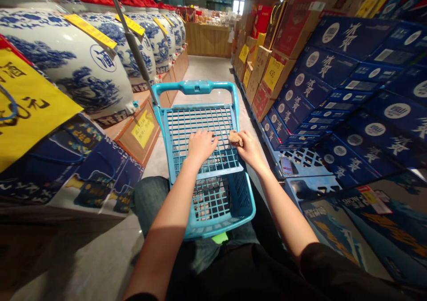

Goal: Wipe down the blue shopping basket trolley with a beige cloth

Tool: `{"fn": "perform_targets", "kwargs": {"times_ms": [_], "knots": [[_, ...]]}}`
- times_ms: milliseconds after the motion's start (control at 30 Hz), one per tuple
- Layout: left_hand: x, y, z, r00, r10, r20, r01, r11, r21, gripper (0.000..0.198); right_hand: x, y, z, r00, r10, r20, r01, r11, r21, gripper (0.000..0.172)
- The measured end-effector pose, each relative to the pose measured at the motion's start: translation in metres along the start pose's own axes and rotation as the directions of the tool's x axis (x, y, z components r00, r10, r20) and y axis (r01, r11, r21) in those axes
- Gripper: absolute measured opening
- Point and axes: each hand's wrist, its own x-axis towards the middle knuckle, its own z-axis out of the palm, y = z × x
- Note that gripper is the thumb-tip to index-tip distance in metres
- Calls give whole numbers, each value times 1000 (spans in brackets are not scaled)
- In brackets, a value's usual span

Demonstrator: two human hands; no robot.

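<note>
A blue plastic shopping cart (196, 87) stands between my knees, with a grid panel (180, 118) across its upper part and a deeper basket (242, 198) below. My left hand (201, 146) rests on the grid with its fingers spread and nothing held. At the panel's right edge, my right hand (247, 147) pinches a crumpled light-brown cloth (235, 138) between thumb and fingers.
Large blue-and-white jars (103, 60) with red covers line the left side. Stacked blue boxes (333, 65) and brown cartons (260, 65) stand on blue pallets (302, 163) at right. The tiled aisle (210, 67) runs ahead to a wooden counter (208, 40).
</note>
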Motion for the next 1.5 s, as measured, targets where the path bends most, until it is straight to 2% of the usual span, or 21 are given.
{"fn": "perform_targets", "kwargs": {"times_ms": [67, 233, 300, 400, 600, 700, 800, 933, 1000, 1100, 1267, 1333, 1400, 1500], "knots": [[0, -1, 0, 1000, -1, 11, 1, 1000, -7, 43, -10, -2, -3, 1000, 1, 25, -1, 1000, -9, 28], [0, 0, -1, 1000, 4, 16, -4, 1000, -30, 43, -66, -16, -17, 998, -20, 63, 19, 1000, 15, 34], [0, 0, 0, 1000, 4, 12, -4, 1000, -30, 43, -76, -18, -20, 998, -25, 63, 25, 1000, 10, 37], [0, 2, 2, 1000, -3, 2, 3, 1000, -12, 43, -62, -13, -14, 999, -18, 50, 19, 999, -26, 37], [0, 0, 3, 1000, -10, -1, 10, 1000, -6, 44, 23, 11, 9, 999, -16, -29, 15, 999, -41, 27], [0, -1, 2, 1000, -4, 10, 4, 1000, -1, 44, 46, 18, 14, 996, 10, -84, -14, 999, -43, 18], [0, -1, 1, 1000, -2, 14, 2, 1000, -6, 44, 35, 18, 13, 995, 25, -97, -30, 999, -46, 15], [0, 0, 1, 1000, -1, 19, 1, 1000, -15, 43, -10, 13, 5, 999, 3, -52, -5, 999, -33, 18], [0, 1, 2, 1000, 2, 21, -2, 1000, -11, 43, -22, 12, 2, 999, 13, -50, -14, 1000, -16, 19], [-1, 1, 3, 1000, 9, 14, -9, 1000, 0, 44, -9, 16, 5, 997, 41, -70, -42, 999, -8, 18], [-1, 1, 4, 1000, -6, 3, 6, 1000, -14, 43, 58, 24, 13, 993, 65, -94, -77, 989, -129, 16], [0, 0, 4, 1000, -12, 1, 12, 1000, -22, 42, 71, 24, 13, 994, 66, -84, -81, 981, -176, 17], [0, 0, 4, 1000, -7, -3, 7, 1000, -25, 42, 66, 21, 13, 995, 60, -76, -75, 976, -205, 18], [0, -1, 5, 1000, 3, -2, -3, 1000, -24, 42, 30, 14, 11, 996, 54, -77, -69, 975, -213, 17]]}}
